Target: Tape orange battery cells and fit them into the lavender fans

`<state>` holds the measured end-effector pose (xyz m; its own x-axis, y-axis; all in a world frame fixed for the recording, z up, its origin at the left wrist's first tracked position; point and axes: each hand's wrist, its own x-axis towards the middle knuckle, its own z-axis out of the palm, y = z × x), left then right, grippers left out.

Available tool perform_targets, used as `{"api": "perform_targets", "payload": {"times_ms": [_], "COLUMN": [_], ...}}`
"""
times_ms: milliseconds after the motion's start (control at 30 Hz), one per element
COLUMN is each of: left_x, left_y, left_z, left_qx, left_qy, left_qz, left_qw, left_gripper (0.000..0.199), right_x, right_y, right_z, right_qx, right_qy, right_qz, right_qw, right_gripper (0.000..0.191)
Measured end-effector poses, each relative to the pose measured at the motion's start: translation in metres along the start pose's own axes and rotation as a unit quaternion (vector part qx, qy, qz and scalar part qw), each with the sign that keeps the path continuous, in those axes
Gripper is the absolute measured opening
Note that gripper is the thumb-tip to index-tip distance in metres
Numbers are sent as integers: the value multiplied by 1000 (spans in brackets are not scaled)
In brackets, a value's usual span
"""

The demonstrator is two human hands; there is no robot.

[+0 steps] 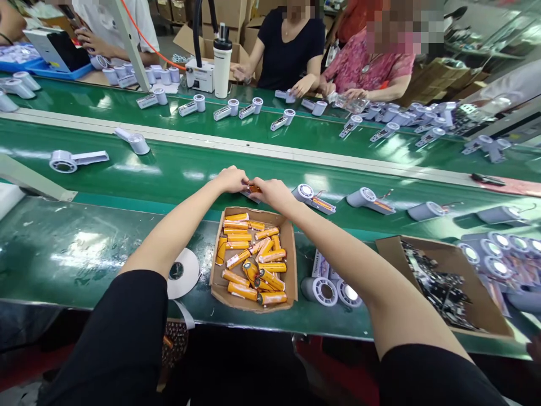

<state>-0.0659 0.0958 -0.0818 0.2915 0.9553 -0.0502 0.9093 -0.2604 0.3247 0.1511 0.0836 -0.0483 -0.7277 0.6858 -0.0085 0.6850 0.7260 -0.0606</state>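
Both my hands meet over the near green belt, fingers pinched together. My left hand (233,179) is closed beside a small orange battery (255,189); what its fingertips grip is hidden. My right hand (273,193) is closed on that battery from the other side. Under the fingers shows a bit of a grey fan handle (250,196), mostly covered. Just below my hands, a cardboard box (215,282) holds several orange wrapped batteries (273,267), some with thin wires. To the right on the belt lies a grey handheld fan body (305,193) with an orange battery in its open handle.
More fan bodies (361,197) lie along the belt. A white tape roll (188,273) sits left of the box; fan bodies (324,291) stand right of it. A carton (486,321) holds circuit boards (439,282). Across the far belt, people (291,51) handle fans.
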Motion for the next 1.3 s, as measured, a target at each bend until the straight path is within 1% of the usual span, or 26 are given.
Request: {"api": "perform_targets", "payload": {"times_ms": [100,167,233,367,433,533,600,633,667,700,733,767,800,833,900,933,967,1000,1033,1067,1100,1133,1200,1233,1300], "left_x": [7,11,13,17,20,28,28,24,14,-2,-26,-57,-95,-138,-233,-278,-320,-355,-383,-403,-415,-421,-418,-414,-404], "left_y": [1,4,7,10,9,11,21,28,36,44,51,58,62,64,59,53,45,38,32,28,26,27,31,34,42], "left_z": [3,6,9,12,13,14,11,9,6,2,-2,-6,-10,-14,-18,-18,-15,-11,-4,4,12,18,25,24,17], "left_qx": [-41,-65,-82,-95,-109,-124,-119,-113,-107,-101,-94,-88,-80,-72,-59,-57,-52,-37,-13,9,31,51,85,99,109], "left_qy": [26,50,69,73,69,64,86,107,131,156,176,189,196,194,164,137,97,53,29,13,7,10,16,15,7], "left_qz": [-20,-42,-64,-88,-87,-88,-98,-101,-95,-77,-48,-17,14,26,-14,-33,-38,-39,-45,-51,-57,-63,-71,-74,-72], "left_qw": [999,996,992,989,988,986,984,983,981,980,979,978,977,978,985,988,993,997,998,999,998,997,994,992,991], "left_gripper": [24,26,29,31,30,30,29,32,38,44,48,51,51,49,47,46,42,41,46,51,55,56,58,58,54], "right_x": [-7,-9,-8,6,14,20,18,15,12,7,2,-3,-10,-19,-45,-62,-81,-102,-124,-145,-164,-180,-202,-207,-212], "right_y": [12,15,13,1,-2,2,8,11,15,17,20,22,23,23,16,8,-4,-19,-37,-56,-74,-92,-120,-131,-148], "right_z": [5,7,8,8,6,2,0,-1,-1,-1,-1,-1,-2,-3,-10,-16,-21,-27,-32,-35,-37,-37,-33,-28,-19], "right_qx": [83,98,63,-36,-56,-65,-67,-67,-67,-66,-60,-48,-28,-4,59,96,137,181,226,267,298,322,357,373,415], "right_qy": [40,49,28,-46,-66,-90,-94,-86,-75,-64,-55,-50,-44,-33,16,48,76,96,103,98,88,77,51,37,4], "right_qz": [11,9,9,5,-10,-46,-65,-67,-62,-52,-37,-23,-13,-7,-4,-11,-22,-40,-64,-94,-120,-139,-152,-147,-121], "right_qw": [996,994,998,998,996,993,991,992,993,994,996,997,999,999,998,994,987,978,967,954,943,933,920,915,902], "right_gripper": [37,35,38,52,51,47,46,45,44,44,44,45,45,45,42,40,38,36,35,34,32,31,31,31,32]}}
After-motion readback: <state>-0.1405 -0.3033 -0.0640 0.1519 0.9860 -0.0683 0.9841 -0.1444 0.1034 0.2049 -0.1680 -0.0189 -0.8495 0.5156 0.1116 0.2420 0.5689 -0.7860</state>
